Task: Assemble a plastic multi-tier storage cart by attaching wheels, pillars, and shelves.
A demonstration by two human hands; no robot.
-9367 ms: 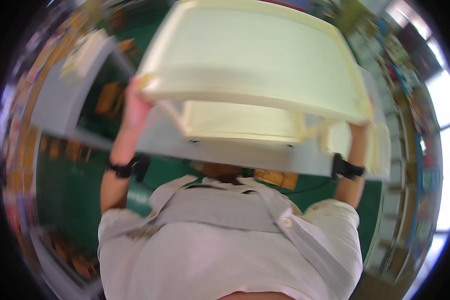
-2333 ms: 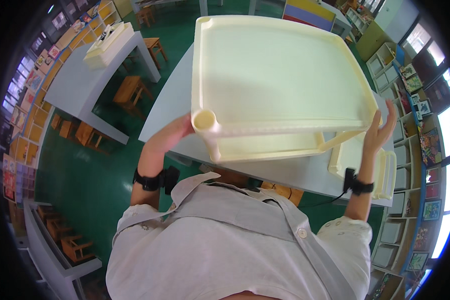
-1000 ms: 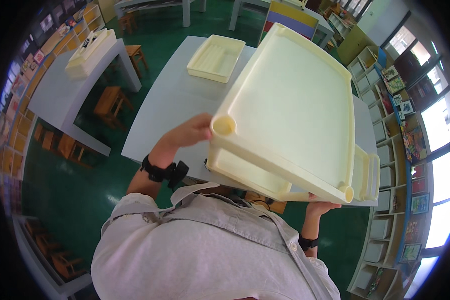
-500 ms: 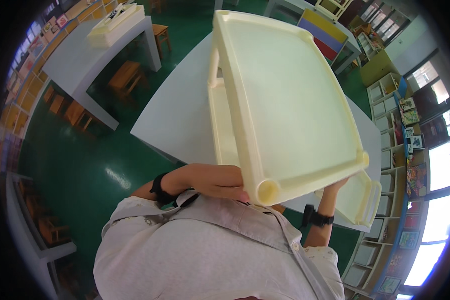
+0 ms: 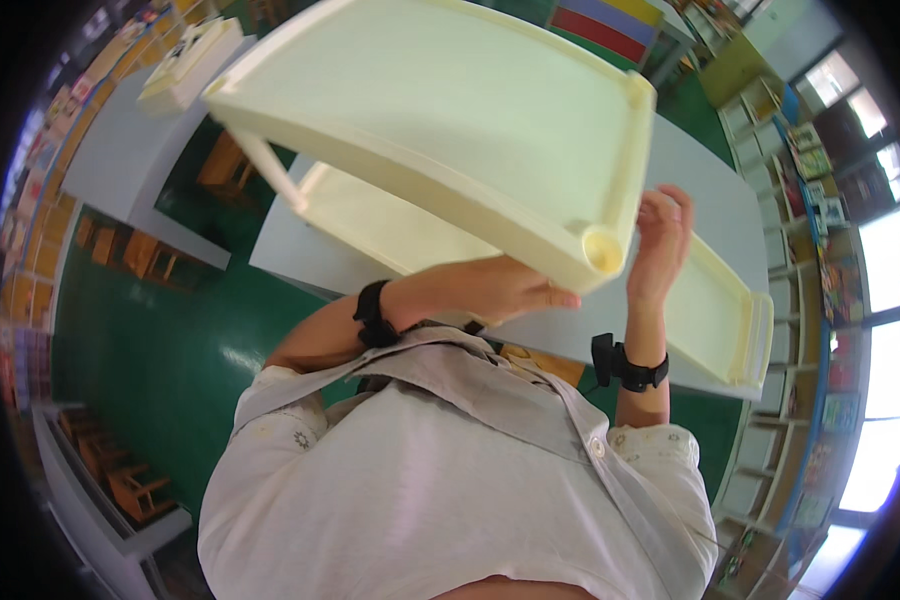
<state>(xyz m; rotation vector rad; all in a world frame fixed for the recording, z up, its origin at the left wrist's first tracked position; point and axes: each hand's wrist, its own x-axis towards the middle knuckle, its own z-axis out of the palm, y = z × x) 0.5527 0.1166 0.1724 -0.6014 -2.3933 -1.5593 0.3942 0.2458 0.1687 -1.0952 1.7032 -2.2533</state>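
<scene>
A cream plastic shelf rack (image 5: 440,100) is tilted in front of me above the table. Its upper tray has a raised rim and an open round socket at the near right corner. Posts join it to a lower tray (image 5: 370,215). My left hand (image 5: 515,285) grips the rack under the near edge beside that corner; its thumb shows, while the other fingers are mostly hidden. Just right of the rack, my right hand (image 5: 662,235) is raised with loosely bent fingers, holding nothing. Right of that hand, another cream tray (image 5: 705,310) lies on the table.
The grey table (image 5: 715,190) spreads beneath the rack. At the left stands another table (image 5: 120,150) carrying a cream box (image 5: 192,65), with wooden stools (image 5: 225,165) nearby. A striped coloured board (image 5: 605,25) is at the far side. Shelving (image 5: 770,200) lines the right wall.
The rack has turned, its far end swinging left and its near right corner rising and moving right. My left hand moved right with it. My right hand came off the tray's edge and rose.
</scene>
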